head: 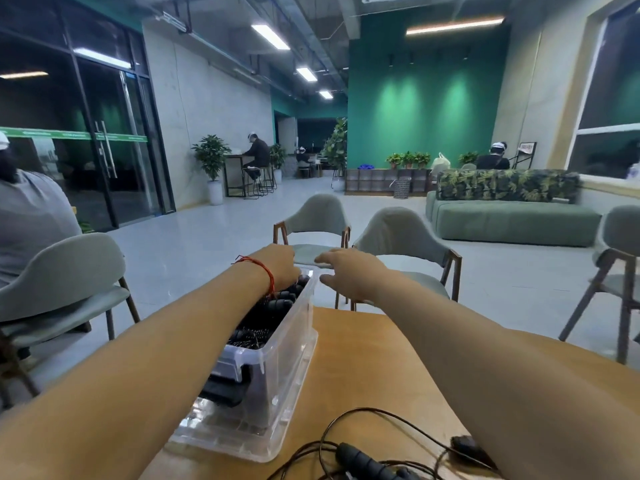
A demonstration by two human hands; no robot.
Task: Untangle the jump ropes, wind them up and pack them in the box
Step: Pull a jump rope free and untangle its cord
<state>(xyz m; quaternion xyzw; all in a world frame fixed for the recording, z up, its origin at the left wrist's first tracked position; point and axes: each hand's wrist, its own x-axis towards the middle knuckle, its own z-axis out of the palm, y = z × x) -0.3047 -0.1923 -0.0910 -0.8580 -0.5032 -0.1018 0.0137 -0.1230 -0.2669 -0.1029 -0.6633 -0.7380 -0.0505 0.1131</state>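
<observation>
The box [287, 358], filled with black jump ropes [266, 320], is set along the left edge of the desk [381, 368]. The left hand [278, 266] is seen in its far end, grip hidden; the right hand [348, 273] is held open just beside it, empty.

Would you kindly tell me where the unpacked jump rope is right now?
Head view, bottom centre: the jump rope lies on the wooden table, just right of the clear box's near end.

The left hand [277, 266] has its fingers buried inside the clear plastic box [294, 344]; the loose black jump rope [360, 459] is cut by the bottom edge.
</observation>
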